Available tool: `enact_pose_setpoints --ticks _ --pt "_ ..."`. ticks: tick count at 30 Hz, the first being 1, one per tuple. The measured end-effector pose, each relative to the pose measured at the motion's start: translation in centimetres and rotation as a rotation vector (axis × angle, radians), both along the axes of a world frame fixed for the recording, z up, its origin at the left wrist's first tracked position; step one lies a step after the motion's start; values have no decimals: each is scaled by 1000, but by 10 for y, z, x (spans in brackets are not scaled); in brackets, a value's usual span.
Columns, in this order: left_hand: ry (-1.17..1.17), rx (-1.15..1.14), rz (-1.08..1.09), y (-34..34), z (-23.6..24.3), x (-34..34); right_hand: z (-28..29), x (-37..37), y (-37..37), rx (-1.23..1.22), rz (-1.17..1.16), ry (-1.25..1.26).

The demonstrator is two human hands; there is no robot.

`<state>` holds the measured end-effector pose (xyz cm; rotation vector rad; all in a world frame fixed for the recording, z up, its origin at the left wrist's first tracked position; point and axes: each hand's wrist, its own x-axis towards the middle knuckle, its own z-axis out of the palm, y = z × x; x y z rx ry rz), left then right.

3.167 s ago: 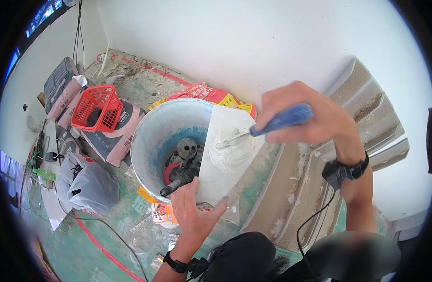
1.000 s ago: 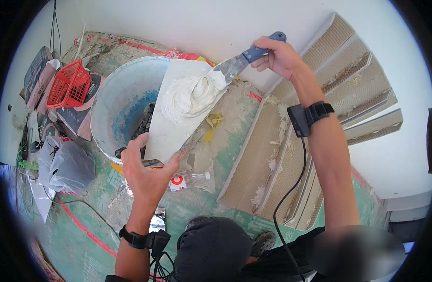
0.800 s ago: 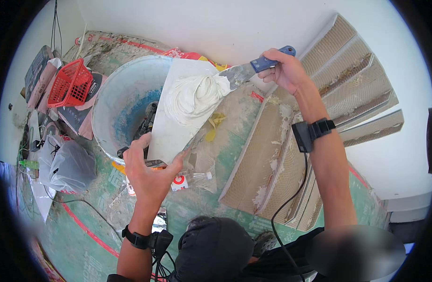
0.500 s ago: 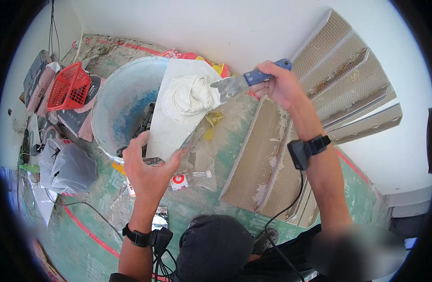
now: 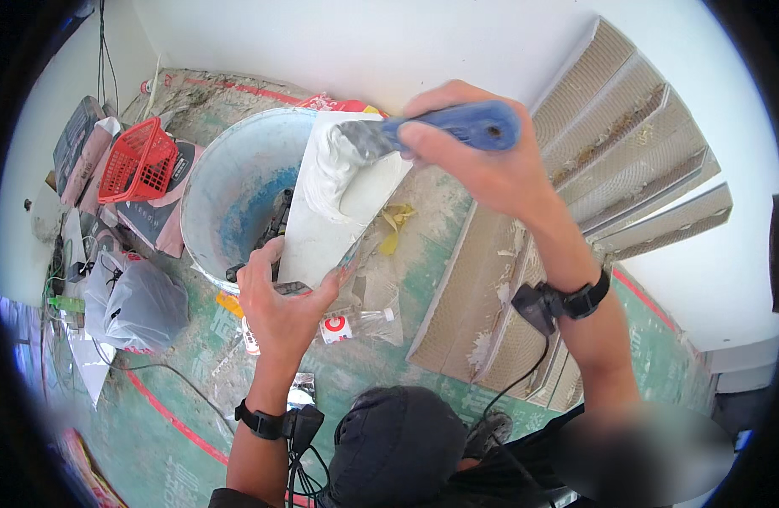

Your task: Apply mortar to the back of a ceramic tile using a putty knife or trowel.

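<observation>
My left hand grips the near end of a flat white board, thumb and fingers at its two edges. A thick mass of white putty lies on the far left part of the board. In my right hand is a putty knife, its blue handle wrapped by the fingers. The knife's metal blade, slightly blurred, presses into the putty near the board's far edge. A smeared, thinly coated patch shows on the board's right side. Behind the board stands a large pale bucket, partly hidden by it.
Several beige ribbed tiles lie and lean on the right by the white wall. A clear bottle lies below the board. A red basket, sacks and a white plastic bag stand left. A cable hangs from my right wrist.
The putty knife has moved left and my right hand has turned over. The putty is pushed toward the board's left edge, leaving a thinner patch at right. My left hand keeps its hold.
</observation>
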<state>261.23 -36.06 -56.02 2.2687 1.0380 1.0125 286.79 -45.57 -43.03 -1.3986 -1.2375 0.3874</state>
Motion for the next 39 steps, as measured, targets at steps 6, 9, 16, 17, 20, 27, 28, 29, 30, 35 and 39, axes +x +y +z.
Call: enact_pose_setpoints --ticks 6,9,16,17,20,27,28,29,30,35,39 --pt "-15 12 -7 1 1 0 9 22 14 9 207 -657" --pt "0 15 -3 3 -1 1 9 7 4 10 262 -547" --pt "-39 23 -10 4 -4 0 0 -1 38 -48 133 -268" --pt "-41 20 -11 3 -4 1 -3 3 34 -51 132 -270" --pt "-36 8 -10 2 -1 3 3 11 17 -100 -8 -183" --pt "-15 26 -15 5 -2 -2 8 -30 26 -98 100 -170" --pt "-12 31 -5 4 -2 -2 2 -26 33 -43 80 -169" --pt "-13 33 -8 4 -2 -2 -4 -21 39 12 62 -169" --pt "-20 23 -6 3 -3 -1 -6 -13 43 0 56 -183" --pt "-62 24 3 0 -2 3 17 -10 11 -118 -16 -215" --pt "-42 24 -21 4 -2 0 14 -35 10 -86 36 -261"
